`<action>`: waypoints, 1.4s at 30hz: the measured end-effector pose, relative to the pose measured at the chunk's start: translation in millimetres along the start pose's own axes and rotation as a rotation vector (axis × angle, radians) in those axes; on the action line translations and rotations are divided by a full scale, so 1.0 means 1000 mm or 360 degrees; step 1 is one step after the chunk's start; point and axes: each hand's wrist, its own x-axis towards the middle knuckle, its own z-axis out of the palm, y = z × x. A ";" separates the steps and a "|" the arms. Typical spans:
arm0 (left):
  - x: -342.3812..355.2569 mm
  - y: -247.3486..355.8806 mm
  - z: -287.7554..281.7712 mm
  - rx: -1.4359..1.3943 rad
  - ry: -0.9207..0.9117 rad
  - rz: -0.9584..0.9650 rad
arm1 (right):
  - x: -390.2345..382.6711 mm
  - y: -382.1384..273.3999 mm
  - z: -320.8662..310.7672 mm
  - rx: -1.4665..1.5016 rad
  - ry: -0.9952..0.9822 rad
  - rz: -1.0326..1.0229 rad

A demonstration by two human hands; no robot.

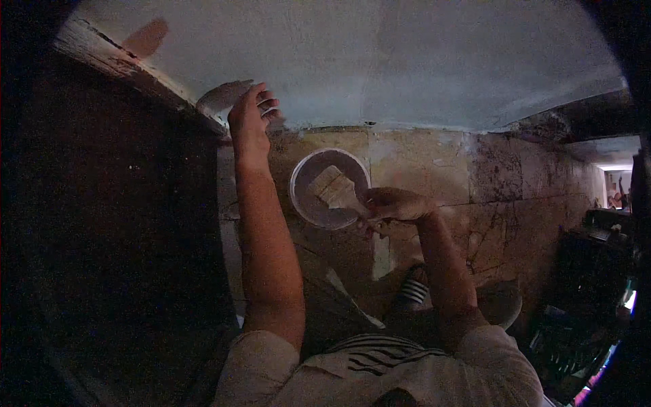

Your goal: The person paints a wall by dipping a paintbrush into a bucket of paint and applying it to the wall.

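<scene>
Near: pale sleeves and a striped shirt (380, 356) at the lower edge; both forearms rise from there.

Right hand (393, 205): fingers closed around the handle of a brush (336, 190). Brush is flat and wide, with pale bristles coated in whitish paint, and the bristle end lies over the mouth of the bowl (330, 188). Bowl is round, light-rimmed, with a smeared grey-white inside; it sits just left of the right hand, low in front of the wall. What supports the bowl cannot be told.

Below the hands: a striped shoe (412, 293) on a dark floor.

Left hand (251, 119): raised, fingers curled together, holding a flat pale tool (220, 98) against the edge where dark frame (129, 64) meets wall. Tool's kind is unclear.

Far: wall's lower band (475, 183) is tan, blotched and cracked; upper part (380, 61) is smooth, matt, whitish.
</scene>
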 end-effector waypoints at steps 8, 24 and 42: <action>0.006 -0.005 -0.003 -0.0038 0.0013 -0.0037 | 0.001 -0.010 0.012 -0.0107 0.0281 -0.0186; 0.011 -0.004 -0.012 -0.0027 -0.0004 -0.0011 | 0.001 -0.141 0.025 -0.0065 0.0939 -0.0960; 0.003 0.000 -0.012 -0.0050 -0.0051 -0.0069 | -0.020 -0.204 0.061 -0.0378 0.1178 -0.1576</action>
